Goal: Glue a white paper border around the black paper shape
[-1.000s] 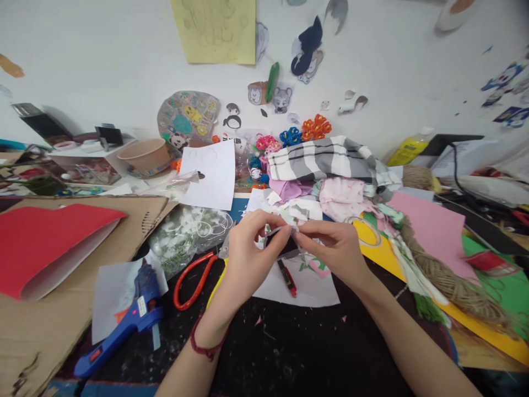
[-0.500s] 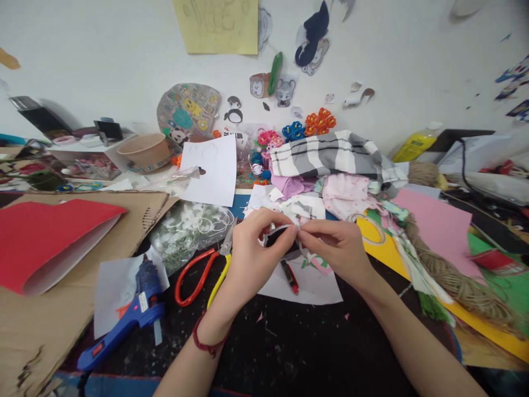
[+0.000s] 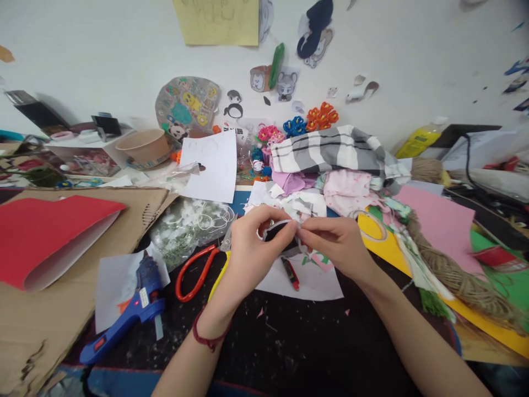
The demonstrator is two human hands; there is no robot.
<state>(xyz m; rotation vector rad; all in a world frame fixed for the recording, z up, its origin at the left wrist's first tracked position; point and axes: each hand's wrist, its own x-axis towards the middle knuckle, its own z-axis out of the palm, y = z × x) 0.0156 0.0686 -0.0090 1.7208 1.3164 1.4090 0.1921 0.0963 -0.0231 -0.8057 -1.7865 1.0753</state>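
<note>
A small dark piece with a whitish rim (image 3: 276, 230) is held up between my two hands over the middle of the table. My left hand (image 3: 258, 248) pinches it, thumb in front and fingers behind. At its right edge, the thumb and forefinger of my right hand (image 3: 334, 242) press together on the rim; the fingertips of both hands nearly touch. What the piece is made of cannot be told. Below lies a white sheet (image 3: 318, 286) with a red and black pen-like tool (image 3: 290, 273) and green and pink scraps on it.
Pliers-like cutters with red and yellow handles (image 3: 196, 274) lie beside my left wrist. Farther left are a blue glue gun (image 3: 142, 300), red card (image 3: 53, 234) and cardboard (image 3: 53, 325). On the right are twine (image 3: 467, 286), a tape roll (image 3: 372, 226) and pink paper (image 3: 438, 220). Folded cloth (image 3: 330, 149) sits behind.
Both hands stay almost where they were, still pinching the dark piece. A little more of its whitish rim shows now. The whole view has shifted slightly.
</note>
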